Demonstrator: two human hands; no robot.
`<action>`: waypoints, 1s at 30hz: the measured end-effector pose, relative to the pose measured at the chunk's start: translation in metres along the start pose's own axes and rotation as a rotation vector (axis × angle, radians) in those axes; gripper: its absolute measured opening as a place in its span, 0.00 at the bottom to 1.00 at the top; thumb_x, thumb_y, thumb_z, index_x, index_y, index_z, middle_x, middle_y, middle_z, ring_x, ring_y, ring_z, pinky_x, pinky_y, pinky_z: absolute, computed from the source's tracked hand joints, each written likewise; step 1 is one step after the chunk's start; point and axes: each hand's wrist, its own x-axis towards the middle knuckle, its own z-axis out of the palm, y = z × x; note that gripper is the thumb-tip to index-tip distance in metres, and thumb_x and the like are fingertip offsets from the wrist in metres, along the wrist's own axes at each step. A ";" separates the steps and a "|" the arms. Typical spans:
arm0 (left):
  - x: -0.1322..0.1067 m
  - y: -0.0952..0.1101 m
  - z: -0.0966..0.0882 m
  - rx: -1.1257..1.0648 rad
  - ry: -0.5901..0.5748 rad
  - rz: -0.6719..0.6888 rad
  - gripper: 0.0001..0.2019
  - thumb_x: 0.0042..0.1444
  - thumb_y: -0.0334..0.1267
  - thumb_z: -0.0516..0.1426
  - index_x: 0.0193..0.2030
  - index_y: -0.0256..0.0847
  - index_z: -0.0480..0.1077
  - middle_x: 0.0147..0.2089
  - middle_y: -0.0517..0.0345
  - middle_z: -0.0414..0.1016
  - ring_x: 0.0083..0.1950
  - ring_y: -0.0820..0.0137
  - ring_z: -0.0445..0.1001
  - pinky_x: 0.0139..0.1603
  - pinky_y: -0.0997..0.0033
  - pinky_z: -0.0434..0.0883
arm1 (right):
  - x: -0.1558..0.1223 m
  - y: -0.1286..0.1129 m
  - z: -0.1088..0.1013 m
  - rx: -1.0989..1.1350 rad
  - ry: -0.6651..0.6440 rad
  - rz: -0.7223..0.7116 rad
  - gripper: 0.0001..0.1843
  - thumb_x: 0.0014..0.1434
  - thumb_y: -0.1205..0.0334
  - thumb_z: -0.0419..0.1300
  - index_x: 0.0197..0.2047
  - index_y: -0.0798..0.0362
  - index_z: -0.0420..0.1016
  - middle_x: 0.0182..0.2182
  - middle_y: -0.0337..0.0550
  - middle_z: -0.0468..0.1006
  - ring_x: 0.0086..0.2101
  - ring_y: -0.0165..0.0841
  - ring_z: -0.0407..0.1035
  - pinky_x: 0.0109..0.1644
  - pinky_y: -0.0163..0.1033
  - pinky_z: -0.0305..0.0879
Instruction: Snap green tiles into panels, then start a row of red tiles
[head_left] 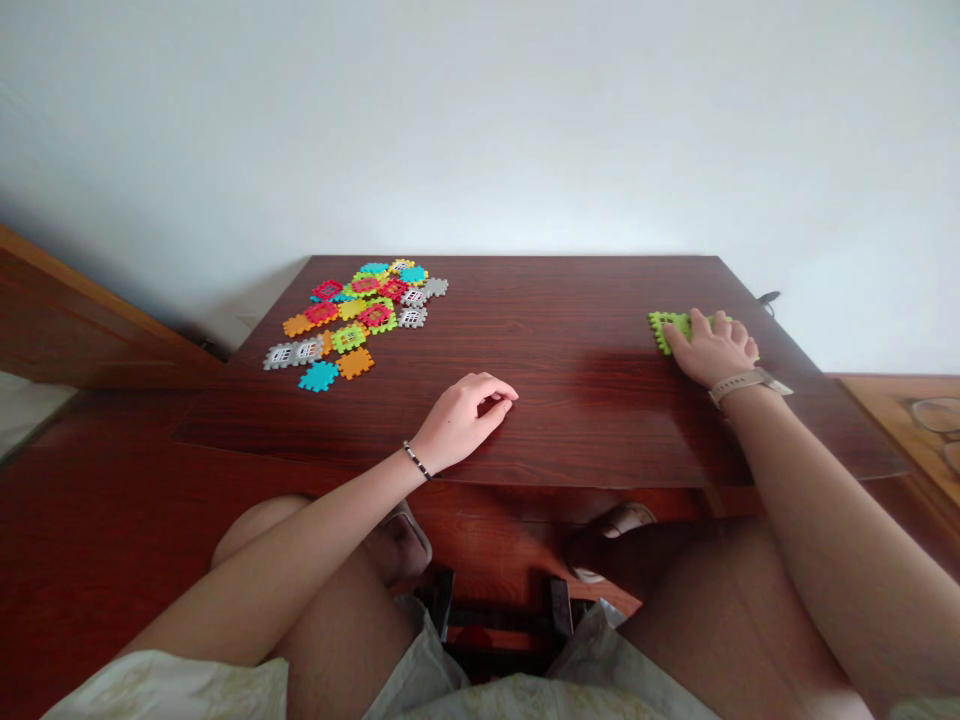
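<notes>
The left hand (466, 418) is at the near part of the table (540, 330), holding nothing, its fingers loosely curled toward the thumb. Farther off to its right, the right hand (714, 348) lies palm down, fingers spread, on green toothed tiles (661, 328) that show beyond its thumb. Left of and beyond the left hand spreads a multicoloured tile pile (351, 310).

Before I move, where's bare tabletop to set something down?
Bare tabletop lies between the puzzle tiles and the green piece, beyond the left hand. The left side is crowded with tiles, some overlapping; the right hand covers part of the green piece.
</notes>
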 end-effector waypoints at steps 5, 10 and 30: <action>0.000 0.000 0.000 0.002 0.002 0.001 0.08 0.70 0.36 0.58 0.47 0.46 0.81 0.48 0.53 0.84 0.49 0.60 0.78 0.52 0.59 0.74 | 0.001 0.001 0.001 -0.009 0.011 0.010 0.52 0.71 0.26 0.42 0.82 0.57 0.57 0.82 0.69 0.49 0.78 0.67 0.42 0.78 0.72 0.40; 0.000 0.001 0.000 -0.001 0.001 0.000 0.08 0.70 0.36 0.58 0.47 0.46 0.81 0.48 0.53 0.85 0.48 0.60 0.78 0.51 0.59 0.73 | 0.002 0.003 0.003 0.023 0.016 0.005 0.51 0.72 0.26 0.43 0.82 0.55 0.58 0.82 0.69 0.49 0.78 0.66 0.41 0.77 0.72 0.38; -0.001 0.004 -0.004 0.028 -0.008 0.006 0.08 0.71 0.34 0.59 0.47 0.45 0.81 0.48 0.55 0.85 0.49 0.61 0.78 0.53 0.60 0.73 | -0.006 -0.007 -0.002 0.033 0.126 -0.084 0.50 0.75 0.30 0.44 0.83 0.60 0.54 0.80 0.74 0.51 0.78 0.67 0.45 0.76 0.77 0.43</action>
